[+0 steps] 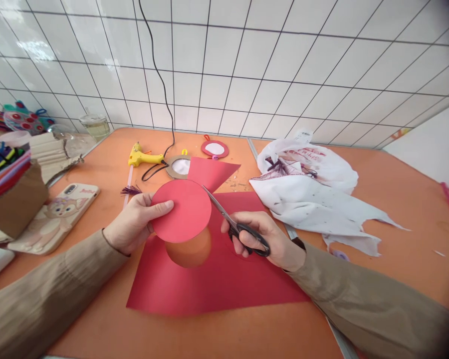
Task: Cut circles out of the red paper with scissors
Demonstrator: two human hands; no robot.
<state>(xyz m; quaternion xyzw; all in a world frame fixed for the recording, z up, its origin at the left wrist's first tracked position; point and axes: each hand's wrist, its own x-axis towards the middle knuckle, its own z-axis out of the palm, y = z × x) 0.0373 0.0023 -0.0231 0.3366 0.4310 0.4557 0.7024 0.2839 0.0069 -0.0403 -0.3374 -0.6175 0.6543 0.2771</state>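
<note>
My left hand (pixel 136 222) pinches the left edge of a round red paper disc (pixel 185 212), thumb on top. In my right hand (pixel 264 237) are black-handled scissors (pixel 224 212), their tips at the disc's upper right edge. The blades look closed or nearly so. Beneath both hands lies a large red sheet (pixel 224 289) with a rounded hole showing the orange table (pixel 190 254). A loose red flap or piece of paper (pixel 211 172) rises behind the disc; whether it joins the sheet is hidden.
Behind are a yellow glue gun (pixel 144 157) with a black cord, a cardboard ring (pixel 177 167) and a red ring (pixel 214 148). White cloth (pixel 314 204) and a plastic bag (pixel 322 162) lie right. A phone (pixel 56 217) and a cardboard box (pixel 18 199) stand left.
</note>
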